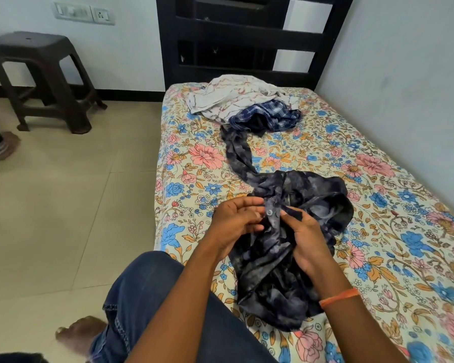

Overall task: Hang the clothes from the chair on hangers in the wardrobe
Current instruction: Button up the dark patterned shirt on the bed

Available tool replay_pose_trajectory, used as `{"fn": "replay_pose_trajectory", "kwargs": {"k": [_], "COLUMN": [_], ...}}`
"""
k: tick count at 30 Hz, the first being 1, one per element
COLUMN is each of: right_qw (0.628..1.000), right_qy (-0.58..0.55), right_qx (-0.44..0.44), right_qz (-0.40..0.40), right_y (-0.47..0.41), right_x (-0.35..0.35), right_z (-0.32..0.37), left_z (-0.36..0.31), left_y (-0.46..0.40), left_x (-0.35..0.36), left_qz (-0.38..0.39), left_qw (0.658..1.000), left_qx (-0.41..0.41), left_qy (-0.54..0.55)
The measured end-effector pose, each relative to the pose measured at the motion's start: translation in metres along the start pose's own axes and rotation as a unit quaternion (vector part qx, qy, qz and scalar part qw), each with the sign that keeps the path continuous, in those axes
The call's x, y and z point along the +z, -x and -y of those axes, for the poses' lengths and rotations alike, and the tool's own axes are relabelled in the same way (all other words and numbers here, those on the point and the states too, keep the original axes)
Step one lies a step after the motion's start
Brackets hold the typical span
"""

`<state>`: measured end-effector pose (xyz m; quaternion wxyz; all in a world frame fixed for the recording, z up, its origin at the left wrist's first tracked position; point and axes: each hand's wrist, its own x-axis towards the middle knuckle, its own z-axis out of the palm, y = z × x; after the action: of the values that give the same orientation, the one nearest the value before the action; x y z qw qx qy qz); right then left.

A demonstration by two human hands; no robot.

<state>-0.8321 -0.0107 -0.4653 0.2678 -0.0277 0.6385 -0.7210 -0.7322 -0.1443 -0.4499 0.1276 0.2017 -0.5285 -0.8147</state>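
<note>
— Near the bed's (378,179) front edge, our left hand (233,221) and right hand (303,237) both pinch the dark shirt (273,271) at its buttoned placket.
— It looks soft, light and slippery; we should hold collar or shoulders.
— It lies bunched under and between both hands, one sleeve trailing toward the headboard.

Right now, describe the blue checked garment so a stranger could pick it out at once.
Find the bed with the floral sheet and look toward its dark headboard. Two garments are heaped there: the blue checked garment lies just in front of the white patterned one. Its check pattern distinguishes it from the dark mottled shirt nearer the camera.
</note>
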Motion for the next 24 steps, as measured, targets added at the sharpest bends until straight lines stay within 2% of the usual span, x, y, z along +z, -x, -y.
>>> {"fn": "replay_pose_trajectory", "kwargs": {"k": [2,4,7,10,12,14,19,24], "right_qw": [0.989,0.974,0.950,0.939,0.934,0.923,0.962,0.968], "right_qy": [0.123,0.181,0.241,0.252,0.272,0.306,0.200,0.220], "right_qx": [-0.058,-0.113,-0.182,-0.233,-0.231,-0.233,-0.183,-0.121], "right_qz": [-0.054,-0.079,-0.082,-0.033,0.004,-0.002,-0.040,0.014], "right_y": [0.002,0.007,0.012,0.019,0.025,0.027,0.019,0.016], "right_x": [0.000,0.000,-0.002,-0.005,-0.006,-0.007,-0.023,-0.039], "right_z": [-0.001,0.002,0.006,0.011,0.014,0.015,0.019,0.022], "left_z": [0.003,0.006,0.007,0.008,0.010,0.013,0.011,0.013], "left_y": [0.002,0.003,0.003,0.002,0.002,0.002,0.000,-0.002], "left_x": [0.004,0.006,0.005,0.006,0.007,0.011,0.009,0.010], "left_qz": [0.019,0.024,-0.011,-0.052,-0.075,-0.101,-0.182,-0.119], "left_qw": [0.999,0.996,0.991,0.980,0.967,0.951,0.953,0.966], "left_qx": [0.014,0.033,0.070,0.114,0.138,0.157,0.135,0.118], "left_qy": [-0.042,-0.082,-0.112,-0.153,-0.200,-0.246,-0.201,-0.196]}}
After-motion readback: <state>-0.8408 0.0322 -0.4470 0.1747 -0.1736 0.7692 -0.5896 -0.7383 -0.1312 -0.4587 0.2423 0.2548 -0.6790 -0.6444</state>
